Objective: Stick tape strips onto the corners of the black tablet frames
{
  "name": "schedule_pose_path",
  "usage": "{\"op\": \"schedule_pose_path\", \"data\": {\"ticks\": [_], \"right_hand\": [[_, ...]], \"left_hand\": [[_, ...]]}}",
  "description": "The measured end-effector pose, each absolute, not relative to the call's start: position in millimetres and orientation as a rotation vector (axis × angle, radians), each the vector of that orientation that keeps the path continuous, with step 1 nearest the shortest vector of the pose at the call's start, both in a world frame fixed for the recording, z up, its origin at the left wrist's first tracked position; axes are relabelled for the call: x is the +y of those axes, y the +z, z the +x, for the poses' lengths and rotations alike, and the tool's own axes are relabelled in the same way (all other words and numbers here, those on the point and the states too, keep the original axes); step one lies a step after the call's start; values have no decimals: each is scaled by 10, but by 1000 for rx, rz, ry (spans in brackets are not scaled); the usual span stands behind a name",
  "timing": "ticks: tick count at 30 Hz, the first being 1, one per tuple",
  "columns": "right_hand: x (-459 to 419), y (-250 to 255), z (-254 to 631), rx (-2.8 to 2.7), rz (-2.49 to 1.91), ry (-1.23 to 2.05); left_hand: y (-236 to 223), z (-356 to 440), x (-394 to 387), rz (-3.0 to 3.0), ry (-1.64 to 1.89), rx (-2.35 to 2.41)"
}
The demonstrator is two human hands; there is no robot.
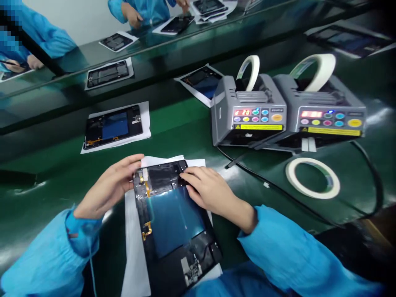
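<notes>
An opened tablet (173,222) lies tilted in front of me on white paper sheets (133,247), its inside facing up. A blue panel, orange flex cables and a small circuit area show in it. My left hand (113,185) holds the tablet's upper left edge, its fingers curved around the corner and partly hidden. On the upper right edge, my right hand (210,189) grips with the index finger on top and the thumb beside the rim. Whether something small lies under the right fingertips cannot be made out.
Two grey tape dispensers (250,111) with lit displays stand at the right, near a loose tape roll (312,178) and a black cable (278,194). Another opened tablet (114,126) lies on paper at the back left. Beyond a glossy partition (161,57), blue sleeves and hands show.
</notes>
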State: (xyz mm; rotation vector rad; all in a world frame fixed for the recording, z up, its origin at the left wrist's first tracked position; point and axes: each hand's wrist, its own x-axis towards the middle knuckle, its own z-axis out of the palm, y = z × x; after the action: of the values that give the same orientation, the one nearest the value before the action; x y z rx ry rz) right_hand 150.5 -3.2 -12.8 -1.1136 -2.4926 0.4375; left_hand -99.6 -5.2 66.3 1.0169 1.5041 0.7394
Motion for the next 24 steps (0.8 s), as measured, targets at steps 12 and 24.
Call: {"op": "schedule_pose_path", "data": {"ticks": [12, 24], "right_hand": [[-181, -273, 1582, -2295, -889, 326], [-208, -359, 1596, -2308, -810, 457]], "left_hand": [[311, -792, -621, 933, 1041, 1429], [720, -3045, -1401, 979, 1074, 2353]]}}
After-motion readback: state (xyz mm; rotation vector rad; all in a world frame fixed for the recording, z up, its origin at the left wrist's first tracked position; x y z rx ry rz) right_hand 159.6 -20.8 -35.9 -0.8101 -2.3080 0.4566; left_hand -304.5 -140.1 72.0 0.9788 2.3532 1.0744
